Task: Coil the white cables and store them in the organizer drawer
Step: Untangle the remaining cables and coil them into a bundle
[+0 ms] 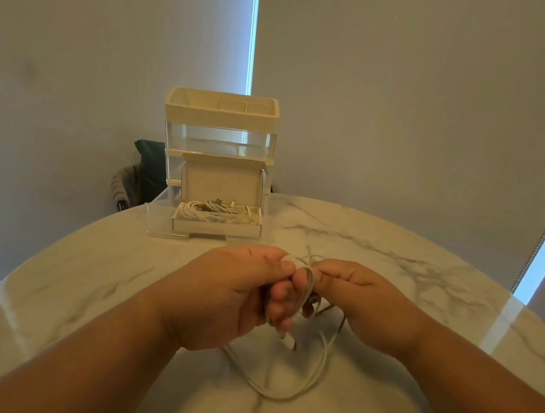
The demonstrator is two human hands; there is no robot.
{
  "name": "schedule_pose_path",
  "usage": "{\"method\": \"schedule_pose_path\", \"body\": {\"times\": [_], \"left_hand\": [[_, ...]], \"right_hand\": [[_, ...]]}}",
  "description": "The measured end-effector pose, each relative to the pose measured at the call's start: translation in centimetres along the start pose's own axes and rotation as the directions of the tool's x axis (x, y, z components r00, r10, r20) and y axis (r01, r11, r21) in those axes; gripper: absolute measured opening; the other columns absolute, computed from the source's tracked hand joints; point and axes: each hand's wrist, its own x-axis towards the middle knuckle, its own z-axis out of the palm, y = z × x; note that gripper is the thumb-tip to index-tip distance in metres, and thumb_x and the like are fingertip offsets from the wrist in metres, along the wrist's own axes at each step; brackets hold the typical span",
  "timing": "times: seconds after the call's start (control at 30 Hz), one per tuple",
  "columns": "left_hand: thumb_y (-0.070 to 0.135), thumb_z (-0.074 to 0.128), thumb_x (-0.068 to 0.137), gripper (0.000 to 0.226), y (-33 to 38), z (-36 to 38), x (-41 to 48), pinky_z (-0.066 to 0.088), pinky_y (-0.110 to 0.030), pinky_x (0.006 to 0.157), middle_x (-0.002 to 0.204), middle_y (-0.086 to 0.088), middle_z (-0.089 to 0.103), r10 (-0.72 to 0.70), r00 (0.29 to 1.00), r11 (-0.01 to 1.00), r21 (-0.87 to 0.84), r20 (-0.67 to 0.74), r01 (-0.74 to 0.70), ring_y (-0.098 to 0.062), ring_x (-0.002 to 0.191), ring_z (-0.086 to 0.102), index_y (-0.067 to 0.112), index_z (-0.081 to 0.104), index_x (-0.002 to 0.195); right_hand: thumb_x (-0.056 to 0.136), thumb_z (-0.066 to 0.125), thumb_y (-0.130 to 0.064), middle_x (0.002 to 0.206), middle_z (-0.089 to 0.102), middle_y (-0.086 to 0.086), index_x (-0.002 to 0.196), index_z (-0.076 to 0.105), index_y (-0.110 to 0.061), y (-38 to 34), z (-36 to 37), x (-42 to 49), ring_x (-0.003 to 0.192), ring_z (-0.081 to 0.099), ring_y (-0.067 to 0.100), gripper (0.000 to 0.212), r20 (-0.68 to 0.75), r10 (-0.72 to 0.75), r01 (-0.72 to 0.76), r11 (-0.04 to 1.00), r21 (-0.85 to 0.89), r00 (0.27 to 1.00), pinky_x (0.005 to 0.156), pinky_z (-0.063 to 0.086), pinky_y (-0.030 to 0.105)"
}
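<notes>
Fingers of left hand (231,290) and right hand (359,297) pinch a white cable (308,283), seemingly part-coiled, over table (394,254).

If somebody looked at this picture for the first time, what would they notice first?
The two hands in the middle: the left hand and the right hand both grip a looped white cable, its slack trailing on the marble table. Behind them stands the organizer, its bottom drawer pulled open with a small box of coiled cables inside.
</notes>
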Motion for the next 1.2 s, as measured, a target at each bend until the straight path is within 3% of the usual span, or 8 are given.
{"method": "schedule_pose_path", "body": {"times": [0.23,0.5,0.73,0.8,0.87,0.97,1.07,1.2], "left_hand": [[0.019,0.037,0.098,0.032,2.2,-1.8,-0.5,0.050,-0.025,0.053,0.060,0.003,0.040,0.198,0.952,0.871,-0.403,-0.233,-0.279,-0.010,0.051,0.043,0.009,0.059,0.078],[0.015,0.035,0.100,0.032,2.1,-3.0,-0.1,0.045,-0.025,0.057,0.058,0.001,0.036,0.149,0.883,0.891,-0.327,-0.445,-0.315,-0.010,0.051,0.036,0.008,0.057,0.077],[0.010,0.041,0.100,0.027,1.3,-3.4,1.0,0.046,-0.025,0.047,0.056,-0.001,0.040,0.122,0.742,0.914,-0.217,-0.659,-0.342,-0.013,0.048,0.037,0.005,0.057,0.079],[0.009,0.041,0.100,0.026,1.2,-3.3,1.2,0.045,-0.024,0.045,0.056,-0.002,0.040,0.139,0.727,0.918,-0.188,-0.672,-0.349,-0.013,0.048,0.038,0.006,0.056,0.079],[0.007,0.040,0.099,0.026,1.1,-2.9,1.4,0.045,-0.024,0.045,0.056,-0.002,0.038,0.162,0.730,0.912,-0.181,-0.664,-0.367,-0.013,0.048,0.037,0.007,0.054,0.077],[0.009,0.039,0.099,0.024,0.8,-2.0,1.5,0.045,-0.026,0.052,0.058,-0.002,0.036,0.170,0.743,0.890,-0.222,-0.648,-0.398,-0.013,0.049,0.037,0.008,0.052,0.079],[0.009,0.038,0.100,0.022,0.6,-1.3,1.5,0.044,-0.029,0.059,0.060,-0.002,0.036,0.168,0.763,0.880,-0.255,-0.624,-0.402,-0.013,0.050,0.038,0.009,0.051,0.082],[0.006,0.038,0.097,0.024,0.6,-2.0,1.4,0.044,-0.030,0.058,0.057,0.000,0.046,0.207,0.737,0.932,-0.099,-0.643,-0.348,-0.013,0.050,0.041,0.007,0.052,0.078]], "right_hand": [[0.097,0.058,-0.020,0.099,0.067,-0.022,0.105,0.072,-0.037,0.9,0.0,0.3,0.098,0.057,-0.010,0.023,-0.054,0.097,-0.110,0.794,-0.598,0.994,0.082,0.037,0.001],[0.085,0.050,0.004,0.086,0.069,-0.006,0.088,0.070,-0.030,0.2,1.2,0.4,0.079,0.063,0.012,0.039,-0.444,0.091,-0.171,0.975,-0.145,0.892,0.071,0.052,0.029],[0.090,0.048,-0.036,0.067,0.049,-0.005,0.079,0.056,-0.028,-2.5,-2.2,0.2,0.064,0.043,0.015,0.016,-0.892,0.086,0.065,0.990,0.128,0.444,0.065,0.034,0.041],[0.086,0.047,-0.038,0.066,0.047,0.000,0.077,0.052,-0.027,-4.8,-0.9,-0.9,0.063,0.041,0.020,0.014,-0.864,-0.123,0.156,0.986,-0.052,0.488,0.066,0.034,0.042],[0.082,0.053,-0.039,0.060,0.049,0.011,0.070,0.055,-0.021,-6.1,1.6,-1.5,0.058,0.042,0.028,0.021,-0.667,-0.310,0.227,0.951,-0.211,0.678,0.058,0.036,0.039],[0.075,0.064,-0.052,0.076,0.064,-0.001,0.082,0.062,-0.028,-4.6,5.8,-1.4,0.059,0.055,0.013,0.025,-0.369,-0.068,-0.024,0.971,-0.239,0.927,0.057,0.044,0.027],[0.088,0.067,-0.034,0.087,0.068,-0.012,0.091,0.060,-0.033,-1.8,6.7,0.0,0.074,0.062,0.011,0.008,-0.427,0.190,-0.273,0.952,-0.141,0.884,0.065,0.049,0.024],[0.095,0.056,-0.004,0.076,0.073,0.007,0.090,0.066,-0.014,-0.9,5.2,0.8,0.076,0.066,0.029,0.015,-0.487,0.279,-0.249,0.960,0.127,0.828,0.078,0.054,0.042]]}}
